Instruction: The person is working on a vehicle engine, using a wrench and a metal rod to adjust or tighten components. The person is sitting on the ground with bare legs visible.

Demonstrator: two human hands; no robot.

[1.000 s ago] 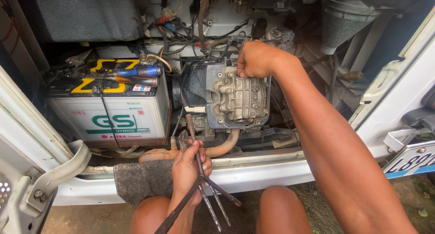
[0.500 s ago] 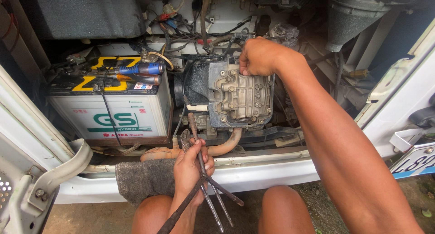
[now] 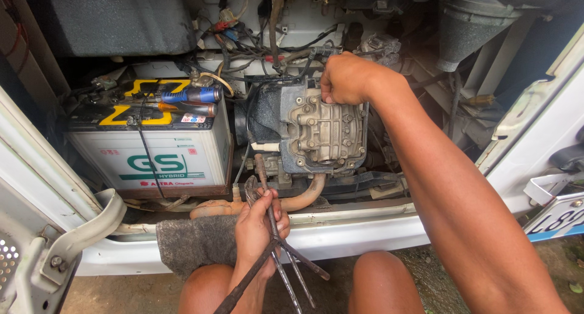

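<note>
At the left of the engine bay, a white battery (image 3: 149, 159) is seated, with two screwdrivers (image 3: 185, 101) laid across its yellow-marked top and a black cable draped down its face. Below and just right of it, a grey rag (image 3: 194, 244) is draped over the white body sill (image 3: 340, 229).

Beside the rag, the left hand (image 3: 258, 226) is clenched around a bundle of wrenches (image 3: 274, 241); several rusty shanks are gripped together, heads pointing up toward the bay and tails fanning out below the fist. The fingers are fully curled, with no slack seen.

Right of centre, the compressor (image 3: 325, 128), a grimy cast-metal unit with a bolted end plate, is found seated between the battery and the hoses, above a curved tan pipe (image 3: 304, 198). Its upper right corner is covered by the right hand (image 3: 347, 80), fingers bent over the top edge and pressed against the casting. Whether a fastener or fitting is pinched beneath those fingers cannot be told; the fingertips are hidden behind the housing.

Judgement on method: the unit should be steadied from above while anything behind it is worked by feel, and nearby wiring (image 3: 286, 55) should be kept clear of the knuckles. A single wrench would best be separated from the bundle before use, as a full fist of tools gives poor control and may slip onto the battery terminals.
</note>
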